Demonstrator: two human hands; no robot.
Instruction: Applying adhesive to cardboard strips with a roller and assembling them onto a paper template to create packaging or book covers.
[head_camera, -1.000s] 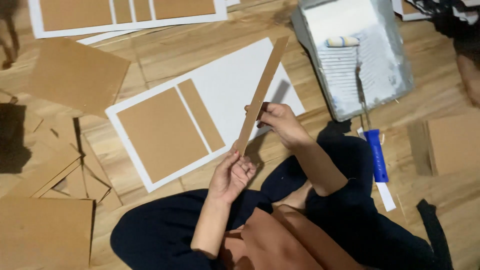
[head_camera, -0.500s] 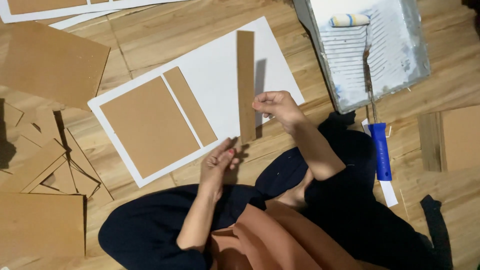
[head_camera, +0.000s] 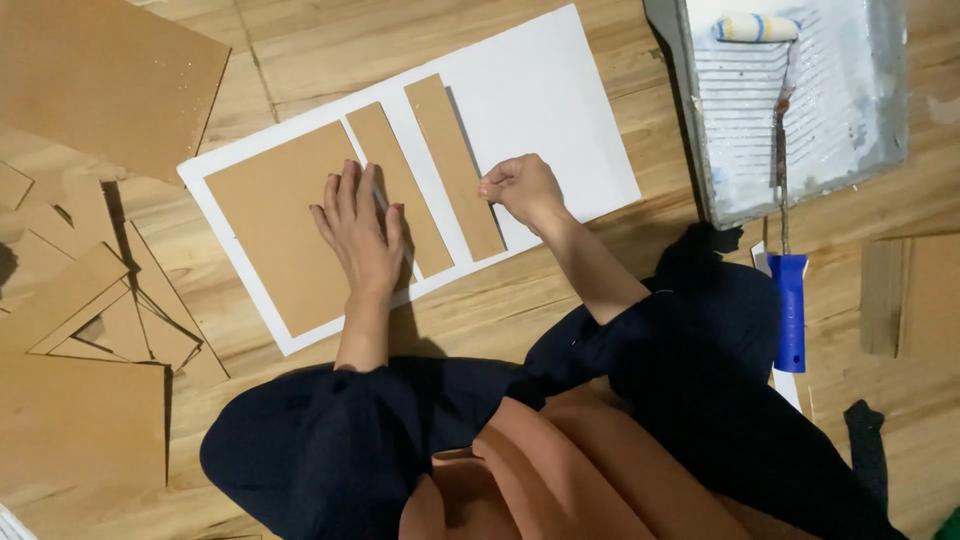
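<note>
A white sheet (head_camera: 545, 100) lies on the wooden floor with three brown cardboard pieces on it. A large cardboard rectangle (head_camera: 270, 220) is at the left, a narrow strip (head_camera: 392, 170) beside it, and a second narrow strip (head_camera: 450, 160) to the right. My left hand (head_camera: 358, 228) lies flat with fingers spread across the large rectangle and the first strip. My right hand (head_camera: 520, 187) has curled fingers pinching the lower right edge of the second strip, which now lies flat on the sheet.
A grey paint tray (head_camera: 890, 120) with a small roller (head_camera: 756, 28) and blue handle (head_camera: 790, 310) sits at the upper right. A pile of cardboard offcuts (head_camera: 90, 300) lies at the left, a big cardboard sheet (head_camera: 100, 80) at the upper left. My dark-clothed legs fill the bottom.
The long strip was held upright in my right hand; now it lies flat on the white sheet beside the other strip. My left hand moved from its lower end onto the pieces.
</note>
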